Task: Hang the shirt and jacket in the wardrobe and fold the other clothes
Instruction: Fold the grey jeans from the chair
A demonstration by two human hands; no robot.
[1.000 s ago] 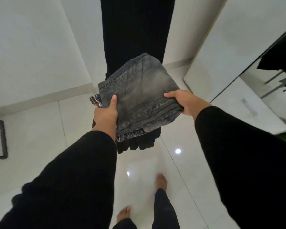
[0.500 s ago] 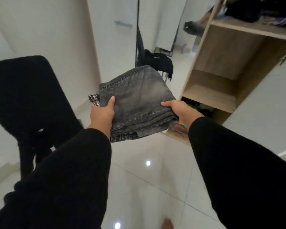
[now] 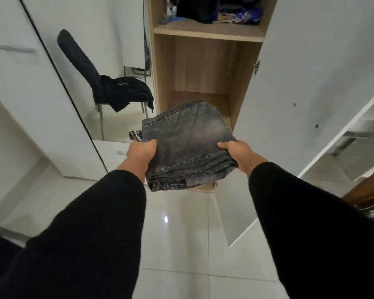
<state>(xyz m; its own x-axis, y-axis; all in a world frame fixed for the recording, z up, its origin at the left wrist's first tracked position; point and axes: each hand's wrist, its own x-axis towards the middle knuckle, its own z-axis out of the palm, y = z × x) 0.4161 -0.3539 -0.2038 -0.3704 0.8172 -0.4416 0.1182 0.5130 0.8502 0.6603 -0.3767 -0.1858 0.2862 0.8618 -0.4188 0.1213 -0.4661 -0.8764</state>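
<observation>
glossy white tiled floor (image 3: 181, 244), mirror (image 3: 108, 61)

head cam, single view: worn high, faces fwd and down, close over both forearms. wardrobe (image 3: 203, 67) open at 12 o'clock, mirror door (image 3: 108, 61) at 10, tiled floor (image 3: 181, 244) at 6.

Dim, wide-angle warp (floor (image 3: 181, 244) glare)

I see folded jeans (image 3: 188, 143) held between left hand (image 3: 141, 151) and right hand (image 3: 235, 153), before the wardrobe (image 3: 203, 67) compartment; chair (image 3: 91, 67) far left; clothes (image 3: 214, 9) on upper shelf.
</observation>
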